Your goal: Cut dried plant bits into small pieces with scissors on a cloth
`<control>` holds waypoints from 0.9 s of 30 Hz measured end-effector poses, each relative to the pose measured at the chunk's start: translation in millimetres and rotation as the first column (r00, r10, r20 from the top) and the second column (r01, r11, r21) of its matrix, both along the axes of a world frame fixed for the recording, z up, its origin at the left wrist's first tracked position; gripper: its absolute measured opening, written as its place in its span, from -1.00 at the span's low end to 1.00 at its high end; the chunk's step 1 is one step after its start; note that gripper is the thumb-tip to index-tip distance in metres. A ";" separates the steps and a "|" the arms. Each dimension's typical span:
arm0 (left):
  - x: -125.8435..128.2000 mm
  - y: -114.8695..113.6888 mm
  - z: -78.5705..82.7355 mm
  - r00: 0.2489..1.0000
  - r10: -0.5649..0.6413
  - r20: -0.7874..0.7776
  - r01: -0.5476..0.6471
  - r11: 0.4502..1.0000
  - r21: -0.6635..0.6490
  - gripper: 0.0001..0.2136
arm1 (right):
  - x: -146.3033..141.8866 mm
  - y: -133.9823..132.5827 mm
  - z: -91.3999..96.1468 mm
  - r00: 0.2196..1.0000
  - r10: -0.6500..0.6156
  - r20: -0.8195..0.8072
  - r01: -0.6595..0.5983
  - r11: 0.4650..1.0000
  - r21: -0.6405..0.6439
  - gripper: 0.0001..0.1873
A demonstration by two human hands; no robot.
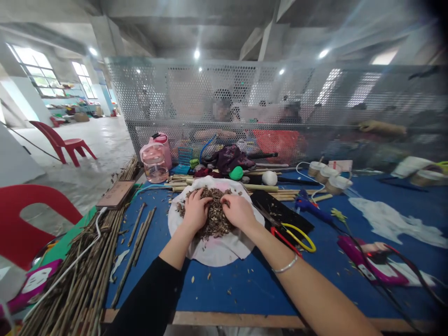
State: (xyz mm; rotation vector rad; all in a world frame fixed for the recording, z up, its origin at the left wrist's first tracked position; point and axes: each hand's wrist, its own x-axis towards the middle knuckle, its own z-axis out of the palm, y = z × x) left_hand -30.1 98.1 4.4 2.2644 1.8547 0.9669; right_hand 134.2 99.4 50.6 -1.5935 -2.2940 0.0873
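A round white cloth (pixel 210 256) lies on the blue table with a heap of brown dried plant bits (pixel 215 221) on it. My left hand (pixel 196 210) rests on the heap's left side, its fingers apart and laid over the bits. On the right side, my right hand (pixel 238 211) touches the heap with curled fingers; whatever is between its fingertips is hidden. Scissors (pixel 290 235) with one red and one yellow handle lie to the right of the cloth, partly on a black cloth (pixel 301 219).
Bundled thin sticks (pixel 87 261) line the left edge beside a phone (pixel 115 193). Behind the cloth are a pink-lidded jug (pixel 156 163), a green ball (pixel 236 173) and a white ball (pixel 269 178). To the right are a blue glue gun (pixel 311 205) and white plastic (pixel 395 219).
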 end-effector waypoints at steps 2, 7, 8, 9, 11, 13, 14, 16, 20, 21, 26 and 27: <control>-2.3 3.2 -3.3 0.999 -0.025 0.024 0.024 0.999 0.028 -0.71 | -7.4 -0.8 -0.1 0.994 0.096 0.048 -0.096 0.995 -0.002 -0.74; -8.8 8.2 -7.7 0.997 -0.039 0.066 0.035 0.998 0.059 -0.73 | -20.9 2.6 -6.4 0.969 0.182 0.170 -0.173 0.983 -0.064 -0.77; -9.1 8.1 -7.4 0.997 -0.039 0.068 0.035 0.998 0.056 -0.74 | -22.1 4.1 -7.6 0.969 0.179 0.172 -0.169 0.983 -0.067 -0.77; -9.1 7.8 -7.0 0.997 -0.040 0.068 0.036 0.998 0.054 -0.74 | -23.0 5.8 -8.7 0.969 0.177 0.175 -0.167 0.984 -0.070 -0.77; -8.5 6.8 -5.7 0.997 -0.039 0.068 0.036 0.998 0.049 -0.74 | -24.6 9.0 -10.4 0.970 0.168 0.177 -0.158 0.985 -0.072 -0.78; -8.0 5.8 -4.9 0.997 -0.034 0.071 0.031 0.999 0.045 -0.74 | -25.8 11.4 -11.6 0.972 0.161 0.170 -0.151 0.986 -0.074 -0.80; -7.9 5.5 -4.8 0.997 -0.034 0.072 0.031 0.999 0.044 -0.74 | -26.1 12.0 -11.9 0.974 0.159 0.161 -0.149 0.986 -0.073 -0.81; -8.0 5.3 -5.4 0.996 -0.037 0.076 0.033 0.998 0.048 -0.75 | -25.4 12.0 -11.8 0.978 0.157 0.136 -0.148 0.986 -0.070 -0.82; -8.3 4.8 -6.6 0.995 -0.037 0.096 0.031 0.998 0.059 -0.76 | -16.3 7.0 -8.0 0.984 0.166 0.064 -0.162 0.985 -0.062 -0.81; -8.2 4.4 -6.4 0.994 -0.034 0.108 0.028 0.998 0.058 -0.76 | -12.6 5.1 -6.5 0.984 0.177 0.024 -0.175 0.982 -0.063 -0.82; -6.8 0.0 -2.8 0.981 -0.031 0.193 0.020 0.998 0.055 -0.76 | 6.3 -4.7 2.6 0.936 0.173 -0.307 -0.236 0.955 -0.182 -0.82; -6.7 -0.9 -1.9 0.978 -0.025 0.208 0.013 0.998 0.060 -0.75 | 10.2 -7.9 5.5 0.928 0.157 -0.338 -0.236 0.949 -0.207 -0.83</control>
